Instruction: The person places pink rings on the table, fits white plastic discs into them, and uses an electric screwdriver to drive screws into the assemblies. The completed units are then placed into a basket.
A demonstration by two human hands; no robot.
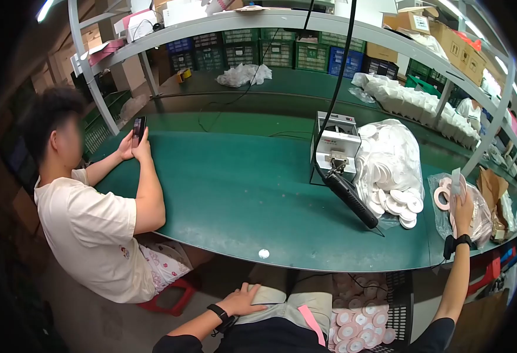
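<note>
My left hand [244, 301] rests on my thigh with its fingers spread and holds nothing. Far to the right, my right hand [463, 213] is raised over a clear plastic bag [482, 220] with pink rings [441, 198] at its side. Its fingers are closed on a flat pale piece [457, 181], partly pinkish, whose exact kind I cannot make out. Left of that bag, a pile of white discs [395, 203] spills from another clear bag [391, 141]. One small white round piece [264, 253] lies at the near edge of the green table [241, 188].
A grey machine [336, 141] stands beside the discs, and a black corded tool [349, 199] hangs before it. A black crate [401, 306] of pink and white discs sits below the table. At left, a seated co-worker [88, 217] holds a phone [138, 130]. A shelf [241, 20] crosses overhead.
</note>
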